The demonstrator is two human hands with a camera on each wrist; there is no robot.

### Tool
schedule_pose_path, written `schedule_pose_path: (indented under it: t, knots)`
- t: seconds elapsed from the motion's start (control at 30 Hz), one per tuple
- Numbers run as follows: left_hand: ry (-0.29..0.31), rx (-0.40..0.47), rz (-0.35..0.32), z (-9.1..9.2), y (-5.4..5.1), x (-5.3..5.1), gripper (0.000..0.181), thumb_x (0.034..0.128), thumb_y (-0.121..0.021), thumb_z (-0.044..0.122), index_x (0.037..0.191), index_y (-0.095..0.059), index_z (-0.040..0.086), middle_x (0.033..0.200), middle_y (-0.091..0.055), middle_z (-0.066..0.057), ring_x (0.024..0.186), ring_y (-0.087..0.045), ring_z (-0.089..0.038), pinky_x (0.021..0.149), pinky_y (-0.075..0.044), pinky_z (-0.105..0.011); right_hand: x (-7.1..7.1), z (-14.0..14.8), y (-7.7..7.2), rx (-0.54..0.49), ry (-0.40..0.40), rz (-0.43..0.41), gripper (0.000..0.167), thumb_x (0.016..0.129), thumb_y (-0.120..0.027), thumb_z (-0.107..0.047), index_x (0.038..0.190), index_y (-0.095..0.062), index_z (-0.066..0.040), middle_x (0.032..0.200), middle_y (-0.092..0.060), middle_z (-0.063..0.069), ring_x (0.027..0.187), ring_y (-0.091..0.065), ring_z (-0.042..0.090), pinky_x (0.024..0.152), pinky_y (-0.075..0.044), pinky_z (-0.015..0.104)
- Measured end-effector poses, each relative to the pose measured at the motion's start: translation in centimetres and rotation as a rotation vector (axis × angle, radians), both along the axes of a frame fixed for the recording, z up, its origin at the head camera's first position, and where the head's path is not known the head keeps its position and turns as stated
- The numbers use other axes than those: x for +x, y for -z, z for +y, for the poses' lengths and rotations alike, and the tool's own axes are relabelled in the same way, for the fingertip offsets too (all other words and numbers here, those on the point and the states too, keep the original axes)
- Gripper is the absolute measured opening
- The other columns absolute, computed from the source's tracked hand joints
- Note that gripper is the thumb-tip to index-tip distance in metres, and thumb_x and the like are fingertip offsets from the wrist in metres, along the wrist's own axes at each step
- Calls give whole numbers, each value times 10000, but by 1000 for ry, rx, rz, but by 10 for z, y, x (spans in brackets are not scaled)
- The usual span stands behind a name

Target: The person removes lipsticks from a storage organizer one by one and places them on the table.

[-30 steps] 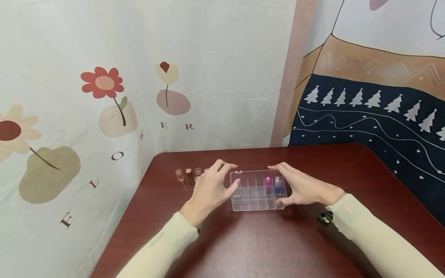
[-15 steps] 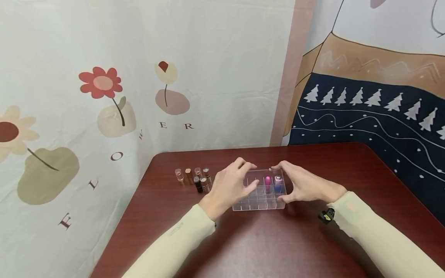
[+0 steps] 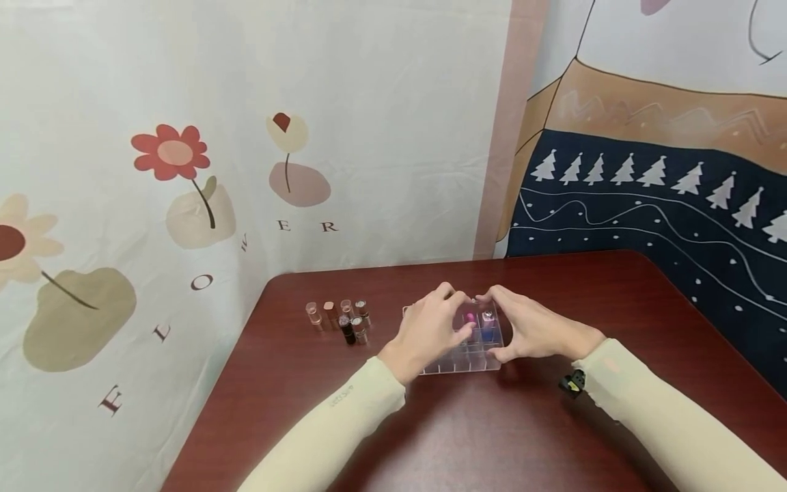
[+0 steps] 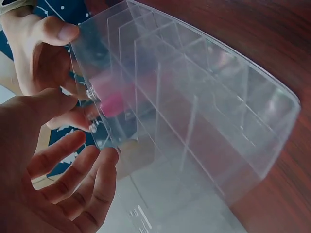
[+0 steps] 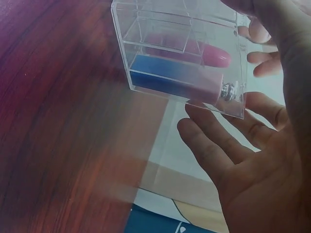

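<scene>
A clear compartmented organizer [image 3: 460,361] stands on the table in the head view. Its right end holds a bright pink lipstick-like tube [image 5: 216,56] and, beside it, a blue-and-pink tube [image 5: 177,82] with a shiny silvery tip. My right hand [image 3: 535,330] grips the organizer's right end, thumb at the front and fingers toward the back. My left hand [image 3: 433,331] hovers over the organizer's left and middle, fingers loosely bent. Nothing shows between its fingers in the left wrist view, where they lie near the pink tube's top. The left hand hides several compartments in the head view.
Several small lipstick tubes, among them a black one [image 3: 347,331] and a brown one [image 3: 330,314], stand grouped on the dark red table [image 3: 467,437] to the left. A printed cloth [image 3: 393,137] hangs behind the table.
My left hand has moved right across the organizer toward the pink tube, uncovering the lipstick group at left. My right hand keeps its place at the organizer's right end.
</scene>
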State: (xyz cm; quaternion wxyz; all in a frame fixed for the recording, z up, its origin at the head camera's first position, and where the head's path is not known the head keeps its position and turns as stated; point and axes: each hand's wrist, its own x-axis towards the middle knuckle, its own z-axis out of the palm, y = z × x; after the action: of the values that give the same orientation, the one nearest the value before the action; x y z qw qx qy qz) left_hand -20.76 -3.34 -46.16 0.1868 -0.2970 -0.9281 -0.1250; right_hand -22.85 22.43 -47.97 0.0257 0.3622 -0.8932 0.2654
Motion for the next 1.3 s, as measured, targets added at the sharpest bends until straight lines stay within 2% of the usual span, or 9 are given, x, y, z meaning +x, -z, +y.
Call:
schedule_pose_path:
  t: [0.23, 0.57, 0.77, 0.93, 1.3]
  knots:
    - [-9, -24, -2, 11, 3, 1, 309, 1004, -913, 373, 1242, -828, 195, 1095, -729, 6, 716, -688, -97, 668, -657, -267, 1, -1, 2, -3, 10, -15, 835, 795, -1048, -340, 1448, -559, -162, 1438, -721, 72, 1235, -734, 178, 1088, -690, 490]
    - [-48, -35, -36, 17, 4, 2, 282, 1012, -903, 332, 1247, -859, 183, 1042, -778, 16, 732, -730, -140, 722, -689, -307, 1, -1, 3, -9, 13, -4, 833, 780, -1045, -333, 1434, -566, -142, 1383, -736, 62, 1166, -724, 148, 1065, -694, 475]
    - [-74, -55, -36, 20, 6, 3, 212, 1007, -902, 339, 1153, -870, 189, 1010, -788, 27, 725, -767, -164, 687, -690, -323, 1, -2, 5, -24, 6, 11, 839, 773, -1046, -323, 1431, -568, -119, 1435, -732, 97, 1209, -744, 175, 1090, -686, 506]
    - [-77, -46, -33, 20, 8, 3, 149, 1002, -911, 313, 1071, -852, 196, 983, -777, 33, 755, -797, -187, 682, -689, -333, 0, -2, 7, -29, 3, 11, 833, 773, -1044, -316, 1425, -561, -129, 1456, -729, 107, 1218, -749, 173, 1102, -679, 512]
    - [-63, -40, -25, 19, 10, 0, 115, 995, -921, 257, 1038, -830, 202, 937, -758, 50, 790, -780, -152, 665, -665, -319, 1, -1, 7, -25, 11, 3, 834, 773, -1046, -312, 1426, -563, -118, 1440, -731, 91, 1181, -743, 146, 1069, -685, 465]
